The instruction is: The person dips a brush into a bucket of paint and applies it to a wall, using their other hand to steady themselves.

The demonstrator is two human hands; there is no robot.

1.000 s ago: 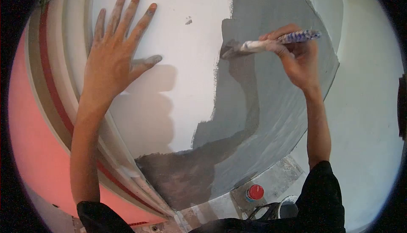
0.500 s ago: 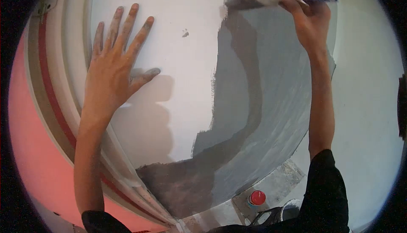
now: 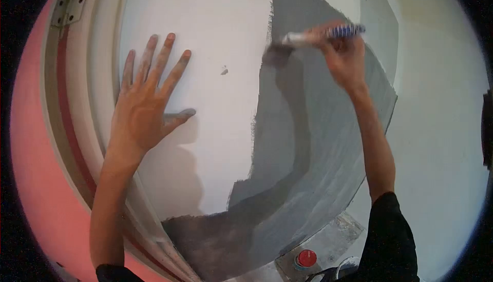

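My right hand (image 3: 345,59) is wrapped round the handle of a paintbrush (image 3: 300,37), which has a patterned blue and white grip. Blurred by motion, the dark bristles press against the panel near the left edge of the grey paint (image 3: 287,97). White surface (image 3: 226,128) lies to the left of that ragged edge. Flat on this white part rests my left hand (image 3: 141,102), its fingers spread, holding nothing. A small chipped mark (image 3: 224,70) shows between the two hands.
A pink strip (image 3: 31,143) and a moulded frame with a metal hinge (image 3: 74,2) border the left side. Below stand a red-lidded can (image 3: 306,258) and a partly hidden pail (image 3: 348,265). Pale wall (image 3: 436,128) extends along the right.
The brush and my right hand have moved down and left along the paint edge. My left hand stays flat on the white surface; the whole view has shifted slightly.
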